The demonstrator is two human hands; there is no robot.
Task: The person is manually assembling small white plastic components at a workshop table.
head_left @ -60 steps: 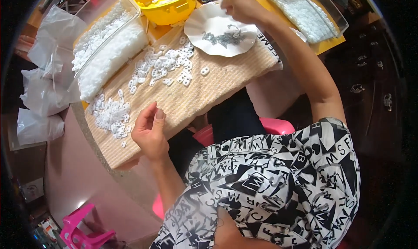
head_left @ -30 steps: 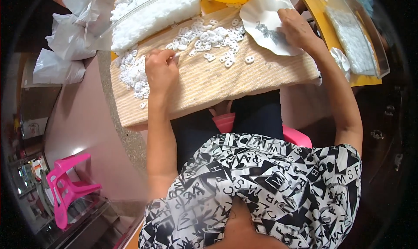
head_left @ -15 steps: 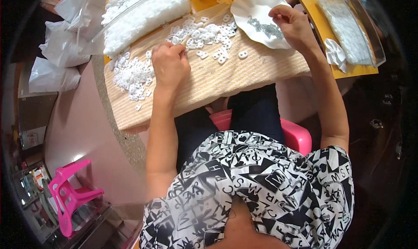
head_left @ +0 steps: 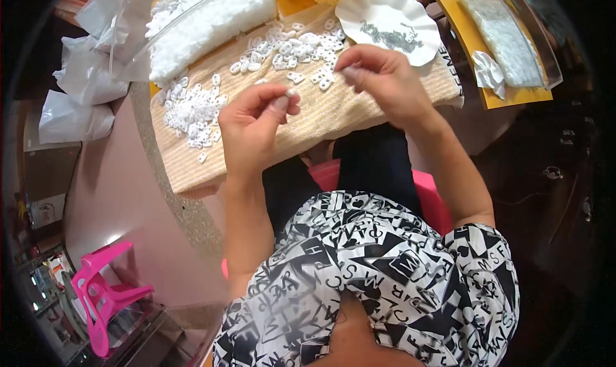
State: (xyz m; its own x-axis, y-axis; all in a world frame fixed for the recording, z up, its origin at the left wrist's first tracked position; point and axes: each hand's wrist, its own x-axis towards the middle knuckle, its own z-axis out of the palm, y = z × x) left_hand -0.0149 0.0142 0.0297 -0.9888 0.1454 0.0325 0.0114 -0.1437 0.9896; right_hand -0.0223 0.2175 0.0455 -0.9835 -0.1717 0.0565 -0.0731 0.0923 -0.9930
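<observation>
My left hand (head_left: 255, 118) is raised over the striped cloth (head_left: 321, 122), pinching a small white plastic piece (head_left: 292, 93) between thumb and fingertips. To its right, my right hand (head_left: 387, 83) hovers with its fingertips pressed together; whatever they hold is too small to make out. A white fluted dish (head_left: 425, 21) with a scatter of small dark grey bits (head_left: 393, 38) stands just beyond the right hand. Loose white two-holed pieces lie in a far pile (head_left: 301, 46) and in a left pile (head_left: 192, 110).
A clear bin of white pieces (head_left: 212, 26) stands at the far left, beside white plastic bags (head_left: 74, 116). At the right, another clear bin (head_left: 504, 39) and crumpled white paper (head_left: 488, 73) rest on a yellow surface. A pink stool (head_left: 109, 290) is on the floor at lower left.
My right hand has come away from the dish, moving left and nearer to me. My left hand has lifted off the cloth by the piles and now shows a white piece in its pinch.
</observation>
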